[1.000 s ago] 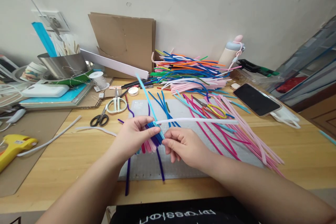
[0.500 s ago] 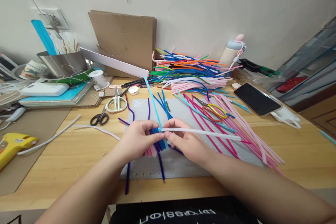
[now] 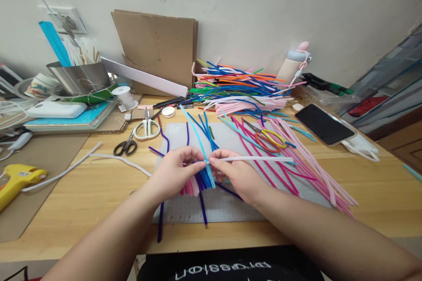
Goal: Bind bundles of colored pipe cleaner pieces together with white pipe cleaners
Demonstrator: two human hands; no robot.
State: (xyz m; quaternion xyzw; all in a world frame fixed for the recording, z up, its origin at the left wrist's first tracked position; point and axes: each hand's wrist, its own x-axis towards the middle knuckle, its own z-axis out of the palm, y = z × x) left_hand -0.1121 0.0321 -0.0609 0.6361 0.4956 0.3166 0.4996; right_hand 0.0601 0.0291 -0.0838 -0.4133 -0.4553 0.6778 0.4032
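Note:
My left hand is closed on a row of pipe cleaners in pink, purple and blue that hang below its fingers. A light blue pipe cleaner rises from between my fingertips, leaning to the left, and its lower part hangs beside the row. My right hand pinches a white pipe cleaner, which stretches out to the right over the back of that hand. The fingertips of both hands nearly meet where the light blue and white pieces cross.
Beneath my hands lies a grey mat with purple and blue pipe cleaners. Pink strands and colourful scissors are to the right, near a phone. Other scissors and a yellow glue gun lie left. A colourful pile sits behind.
The light blue pipe cleaner has come down, with its lower part now hanging beside the row. Both hands have shifted slightly right, and the white pipe cleaner's free end has risen a little.

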